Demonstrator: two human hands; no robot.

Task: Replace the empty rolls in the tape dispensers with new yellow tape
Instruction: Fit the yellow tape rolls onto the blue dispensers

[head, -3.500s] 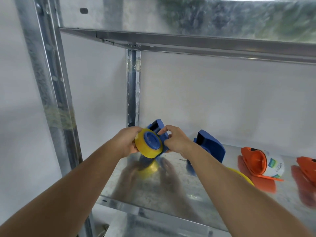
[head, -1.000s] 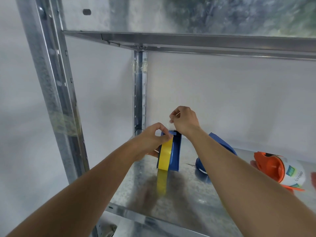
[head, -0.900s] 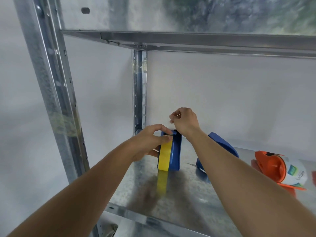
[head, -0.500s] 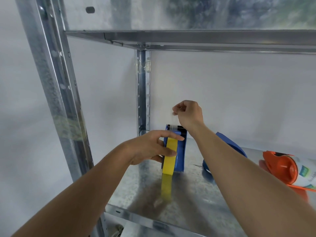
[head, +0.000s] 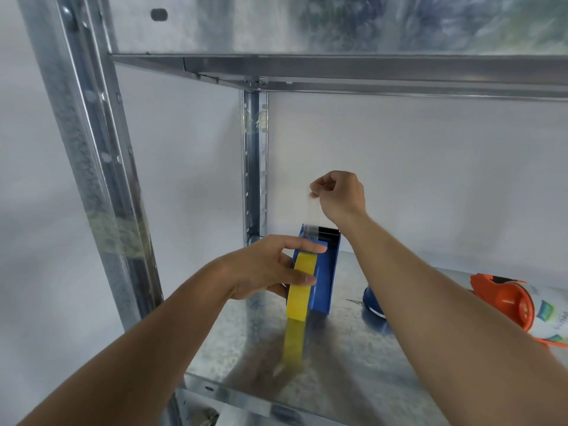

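A blue tape dispenser (head: 324, 272) stands upright on the metal shelf (head: 338, 358), loaded with a yellow tape roll (head: 299, 290). My left hand (head: 267, 272) grips the roll and the dispenser's left side, thumb under, fingers across the top. My right hand (head: 339, 195) is raised above the dispenser's serrated blade and pinches the end of a clear-looking strip of tape (head: 313, 210) stretched up from the blade. A second blue dispenser (head: 373, 302) lies behind my right forearm, mostly hidden.
An orange dispenser (head: 504, 299) with a white labelled roll lies at the right. The upright post (head: 253, 164) stands at the back left corner, a thick front post (head: 98, 179) on the left, and the upper shelf (head: 338, 66) overhead.
My right hand has risen, drawing the tape strip up from the blade. My left hand has shifted from holding the loose dispenser to steadying it upright on the shelf.
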